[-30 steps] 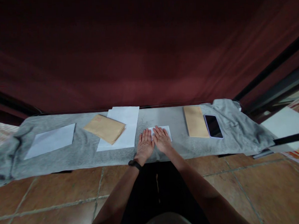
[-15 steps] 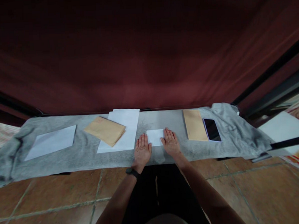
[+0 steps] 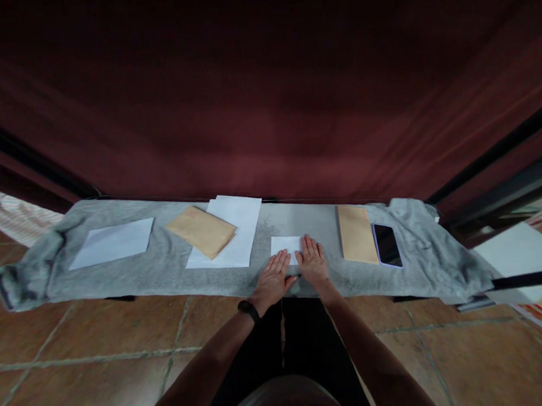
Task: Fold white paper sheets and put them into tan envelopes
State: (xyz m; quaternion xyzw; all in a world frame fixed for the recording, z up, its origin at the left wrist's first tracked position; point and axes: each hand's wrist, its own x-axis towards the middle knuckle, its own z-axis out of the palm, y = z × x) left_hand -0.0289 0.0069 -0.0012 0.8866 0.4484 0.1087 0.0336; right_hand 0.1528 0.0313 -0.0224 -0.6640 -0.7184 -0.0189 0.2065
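Note:
A small white piece of paper, perhaps folded, lies flat on the grey cloth in front of me. My left hand, with a dark band on the wrist, rests on its lower left part with fingers stretched out and thumb apart. My right hand lies flat over its right edge, fingers spread. Neither hand grips anything. The paper's right and lower edges are partly hidden under the hands.
Left of my hands, brown envelopes overlap large white sheets. Another white sheet lies farther left. To the right are a brown envelope stack and a phone. A dark red curtain hangs behind.
My left hand has moved right from beside the small paper onto its lower part, now angled. My right hand stays at the right edge. The view has tilted slightly.

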